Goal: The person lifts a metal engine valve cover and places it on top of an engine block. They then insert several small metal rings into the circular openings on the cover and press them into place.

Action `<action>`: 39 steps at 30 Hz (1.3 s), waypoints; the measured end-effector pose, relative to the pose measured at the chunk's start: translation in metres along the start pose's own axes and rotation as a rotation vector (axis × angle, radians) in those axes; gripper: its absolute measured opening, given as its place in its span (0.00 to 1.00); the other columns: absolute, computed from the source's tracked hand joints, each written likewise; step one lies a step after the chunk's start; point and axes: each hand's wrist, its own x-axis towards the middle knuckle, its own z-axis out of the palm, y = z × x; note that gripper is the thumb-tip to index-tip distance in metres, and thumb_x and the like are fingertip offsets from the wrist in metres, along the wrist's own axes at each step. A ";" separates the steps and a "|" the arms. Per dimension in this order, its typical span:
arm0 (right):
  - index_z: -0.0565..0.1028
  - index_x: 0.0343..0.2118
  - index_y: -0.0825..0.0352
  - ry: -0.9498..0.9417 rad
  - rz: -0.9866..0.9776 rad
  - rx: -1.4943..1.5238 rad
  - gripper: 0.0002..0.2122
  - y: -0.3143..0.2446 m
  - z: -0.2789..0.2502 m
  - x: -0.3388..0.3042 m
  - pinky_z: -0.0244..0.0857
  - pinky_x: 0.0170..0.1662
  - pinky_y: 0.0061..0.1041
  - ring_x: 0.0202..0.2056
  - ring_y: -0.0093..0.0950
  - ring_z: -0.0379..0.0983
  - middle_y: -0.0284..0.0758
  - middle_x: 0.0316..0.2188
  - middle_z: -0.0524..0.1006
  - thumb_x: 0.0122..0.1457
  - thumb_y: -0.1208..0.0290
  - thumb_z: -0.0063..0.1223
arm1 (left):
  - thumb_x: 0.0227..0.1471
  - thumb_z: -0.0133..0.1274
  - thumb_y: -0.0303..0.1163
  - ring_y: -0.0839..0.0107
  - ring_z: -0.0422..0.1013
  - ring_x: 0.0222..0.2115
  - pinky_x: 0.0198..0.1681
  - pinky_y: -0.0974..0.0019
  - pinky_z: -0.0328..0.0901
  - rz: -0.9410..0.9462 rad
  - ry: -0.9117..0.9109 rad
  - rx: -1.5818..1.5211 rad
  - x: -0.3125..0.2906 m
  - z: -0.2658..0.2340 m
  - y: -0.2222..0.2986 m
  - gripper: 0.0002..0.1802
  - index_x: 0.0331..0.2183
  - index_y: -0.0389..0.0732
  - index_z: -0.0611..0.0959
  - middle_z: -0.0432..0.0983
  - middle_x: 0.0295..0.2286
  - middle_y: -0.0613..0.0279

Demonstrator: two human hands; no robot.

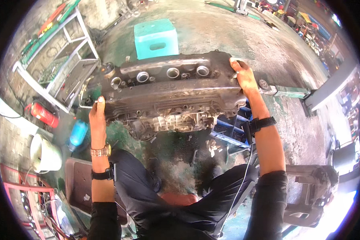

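A dark, oily valve cover with a row of several round holes lies across the top of an engine, whose greasy metal side shows below it. My left hand grips the cover's left end, thumb on top and fingers mostly hidden. At the far right corner, my right hand is closed on the other end, thumb laid over the edge. A dark round cap stands near the cover's far left corner. Whether the cover touches the engine or is slightly raised, I cannot tell.
Behind the engine stands a teal stool. A blue divided bin sits close by on the right, near a lift arm. Leftward are a metal rack, fire extinguisher, blue bottle, white bucket and brown tray.
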 end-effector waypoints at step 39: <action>0.62 0.65 0.72 0.033 -0.156 0.579 0.32 0.118 0.012 -0.145 0.63 0.58 0.26 0.54 0.26 0.71 0.36 0.57 0.73 0.58 0.78 0.63 | 0.60 0.60 0.39 0.61 0.79 0.40 0.42 0.62 0.74 -0.089 -0.170 -0.133 -0.035 -0.036 -0.036 0.21 0.45 0.33 0.77 0.78 0.38 0.58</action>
